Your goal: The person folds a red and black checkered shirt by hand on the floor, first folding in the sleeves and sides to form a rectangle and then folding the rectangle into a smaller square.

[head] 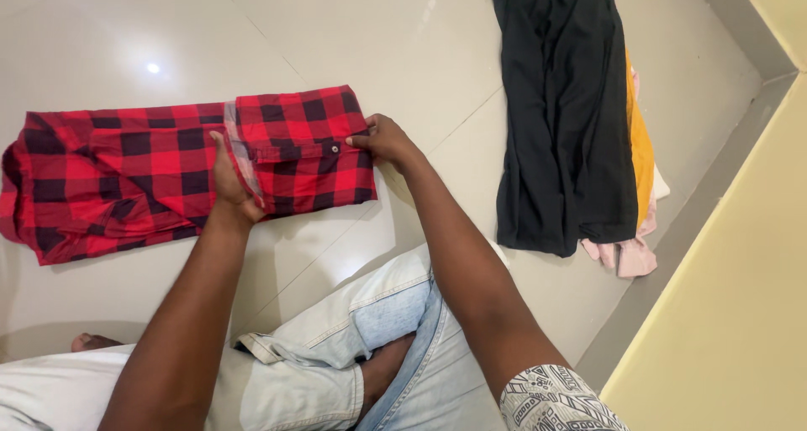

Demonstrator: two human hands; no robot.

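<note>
On the far left of the tiled floor (pixel 403 36) lies your red and black checked shirt (pixel 126 179), spread long from left to right. Its left part is one flat layer with some wrinkles, and its right part is folded over, so there is a thicker block with a buttoned pocket flap (pixel 303 152) on top.

Your left hand (pixel 229 183) is on the shirt just at the edge of this folded block. The palm presses down on the cloth and the fingers point away from you, close together. The thumb side touches the pale inner band of the fold; I cannot tell if it pinches the band or only rests against it.

Moving to the right, your right hand (pixel 382 139) is at the right edge of the folded block, near its upper corner. The fingers are bent and together, and the fingertips pinch the edge of the cloth. Both forearms reach forward from your body, and below them you see your light blue jeans (pixel 395 347), with the knee bent on the floor.

Further right, well apart from the shirt, a black garment (pixel 563 112) lies long on the floor. Under its right side an orange cloth (pixel 640 145) and a pale pink cloth (pixel 626 254) show out. At the far right stands a yellow wall (pixel 740 313) with a grey skirting.
</note>
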